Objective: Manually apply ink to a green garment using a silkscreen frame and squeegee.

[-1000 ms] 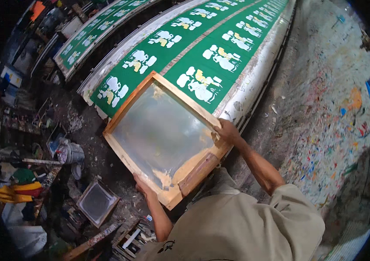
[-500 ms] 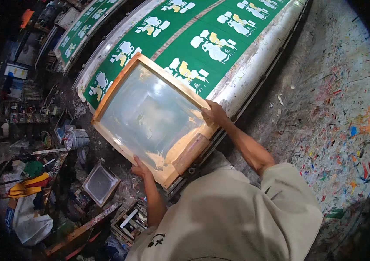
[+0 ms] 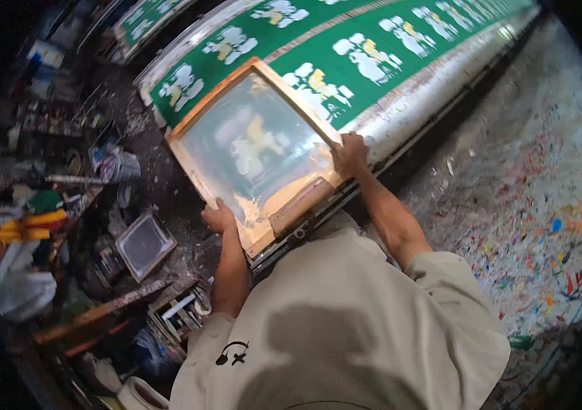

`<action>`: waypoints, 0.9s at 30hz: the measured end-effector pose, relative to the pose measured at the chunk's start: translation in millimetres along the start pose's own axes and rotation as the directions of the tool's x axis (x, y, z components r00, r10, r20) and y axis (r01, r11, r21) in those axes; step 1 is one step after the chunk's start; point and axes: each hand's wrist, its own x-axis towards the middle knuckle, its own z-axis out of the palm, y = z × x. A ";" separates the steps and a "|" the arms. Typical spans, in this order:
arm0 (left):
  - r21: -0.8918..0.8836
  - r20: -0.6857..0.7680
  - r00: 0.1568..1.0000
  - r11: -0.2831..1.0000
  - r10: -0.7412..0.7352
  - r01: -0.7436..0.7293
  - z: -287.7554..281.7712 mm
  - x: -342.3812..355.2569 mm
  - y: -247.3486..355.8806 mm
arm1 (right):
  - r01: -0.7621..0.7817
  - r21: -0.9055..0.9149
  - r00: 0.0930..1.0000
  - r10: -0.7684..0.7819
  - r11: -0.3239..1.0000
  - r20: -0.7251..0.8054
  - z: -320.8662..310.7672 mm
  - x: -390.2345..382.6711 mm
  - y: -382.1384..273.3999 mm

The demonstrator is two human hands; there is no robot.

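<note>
A square wooden-framed screen (image 3: 209,102) lies over the near end of the long printing table (image 3: 427,82). A pale motif shows through its translucent mesh, and orange-tan patches line the near border. My left hand (image 3: 218,217) grips the frame's lower left side. My right hand (image 3: 350,154) is closed on its right side near the near corner. The table's green fabric (image 3: 386,82) carries rows of white and pale yellow printed motifs. A metal rail (image 3: 301,234) runs under the frame's near edge, by my shirt.
A second green-printed table (image 3: 147,20) is at top left. On the cluttered left lie a white bucket (image 3: 116,165), yellow cloth (image 3: 31,225), another screen (image 3: 145,244) and wooden planks (image 3: 106,314). A paint-spattered surface (image 3: 544,253) stretches along the right.
Both hands and the screen have moved up in the picture as the view shifted. The screen now sits lower over the table, and a printed motif has become visible through its mesh.
</note>
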 end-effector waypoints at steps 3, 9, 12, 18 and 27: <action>0.020 0.089 0.995 0.999 -0.051 0.049 -3.9 1.9 -4.1 | -0.009 -0.099 0.997 0.016 0.995 0.072 -2.6 6.8 4.0; -0.818 0.203 0.978 0.539 -0.055 0.201 -88.1 16.4 1.3 | 0.301 -0.064 0.944 -0.288 0.951 0.160 -54.5 -43.6 -57.3; -0.982 -0.114 0.879 0.080 0.464 -0.169 -233.3 12.7 99.8 | 0.706 0.096 0.687 -0.712 0.701 0.148 -60.4 -70.2 -67.0; -0.507 -0.574 0.553 -0.793 0.604 0.339 -362.4 -41.7 139.6 | 0.810 0.273 0.426 -0.841 0.519 0.333 -15.7 -96.1 -88.9; -0.177 -0.973 -0.209 -0.264 -0.098 0.948 -437.7 -53.5 351.0 | 0.699 0.106 0.658 -0.695 0.707 0.290 -40.0 -96.7 -73.3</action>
